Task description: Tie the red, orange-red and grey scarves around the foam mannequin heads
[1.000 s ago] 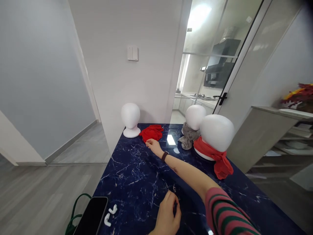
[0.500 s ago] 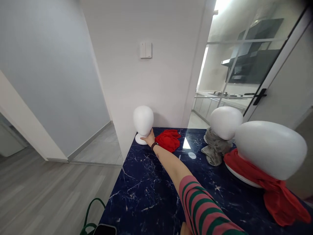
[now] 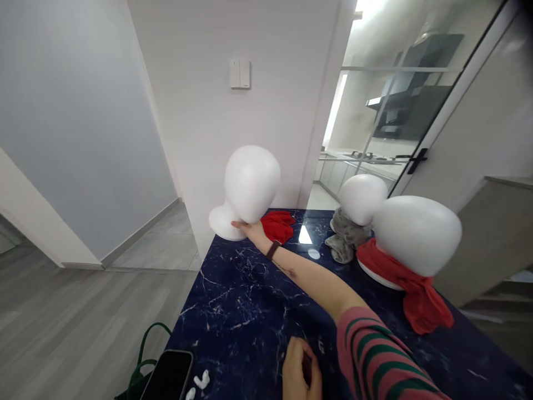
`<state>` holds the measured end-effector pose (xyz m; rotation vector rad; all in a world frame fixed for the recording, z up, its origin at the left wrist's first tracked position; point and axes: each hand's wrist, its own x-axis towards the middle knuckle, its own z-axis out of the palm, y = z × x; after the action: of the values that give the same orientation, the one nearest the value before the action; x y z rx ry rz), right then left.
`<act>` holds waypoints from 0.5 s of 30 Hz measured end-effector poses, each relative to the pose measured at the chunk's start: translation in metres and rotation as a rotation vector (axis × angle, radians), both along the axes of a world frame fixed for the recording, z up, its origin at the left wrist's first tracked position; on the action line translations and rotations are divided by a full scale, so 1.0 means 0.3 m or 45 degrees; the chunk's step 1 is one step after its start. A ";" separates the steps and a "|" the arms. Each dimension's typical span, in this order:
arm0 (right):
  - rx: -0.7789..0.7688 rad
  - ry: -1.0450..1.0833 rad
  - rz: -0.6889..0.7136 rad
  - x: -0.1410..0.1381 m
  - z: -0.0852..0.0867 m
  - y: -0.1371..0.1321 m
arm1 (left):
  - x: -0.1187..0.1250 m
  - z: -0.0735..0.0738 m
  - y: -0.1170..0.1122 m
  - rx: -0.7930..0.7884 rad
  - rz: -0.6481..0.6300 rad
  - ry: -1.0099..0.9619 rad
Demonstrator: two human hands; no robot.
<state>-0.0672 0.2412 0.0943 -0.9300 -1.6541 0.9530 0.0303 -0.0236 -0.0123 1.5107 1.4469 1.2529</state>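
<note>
The white mannequin head is at the far left corner of the bench in the head view, tilted so that its crown leans to the right while its round base shows at the left; whether the base touches the bench I cannot tell. The right hand has it low down, at the neck, with the thumb on the near side and the other fingers largely hidden behind, so their exact hold is not visible. A crumpled red cloth lies on the bench just beyond that hand. Nearer the camera, the left hand is at the bench with nothing visible in it, its fingers loosely bent; whether their tips meet the thumb I cannot tell. To the right stand a farther white head with a gray scarf around its neck and a nearer white head with a red scarf knotted around it. A phone and a white earbud are at the near left. I judge the held piece to be light for its bulk, stiff and smooth, likely slippery and top-heavy on the rounded part and easily dented or scuffed; the narrow neck, just above the flared base, looks the surest place to take hold.
</note>
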 end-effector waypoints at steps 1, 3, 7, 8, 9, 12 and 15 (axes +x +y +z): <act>0.016 0.044 0.020 0.076 0.009 -0.048 | 0.008 0.005 -0.011 0.003 0.017 -0.016; 0.028 0.134 0.029 0.256 0.011 -0.152 | 0.015 0.023 -0.022 0.017 0.059 -0.058; -0.054 0.161 -0.175 0.618 -0.056 -0.355 | 0.009 0.063 -0.022 0.052 0.117 -0.118; -0.078 0.155 -0.235 0.690 -0.084 -0.398 | 0.007 0.069 -0.021 0.060 0.134 -0.123; -0.099 0.154 -0.286 0.750 -0.115 -0.437 | 0.004 0.073 -0.021 0.065 0.150 -0.127; -0.154 0.173 -0.373 0.864 -0.205 -0.526 | -0.002 0.077 -0.024 0.078 0.169 -0.140; -0.174 0.198 -0.406 0.896 -0.274 -0.578 | -0.008 0.075 -0.030 0.089 0.168 -0.136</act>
<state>0.2016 0.0677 0.0121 -1.1420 -1.2760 0.9009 0.0279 -0.0327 0.0101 1.3892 1.4656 1.4542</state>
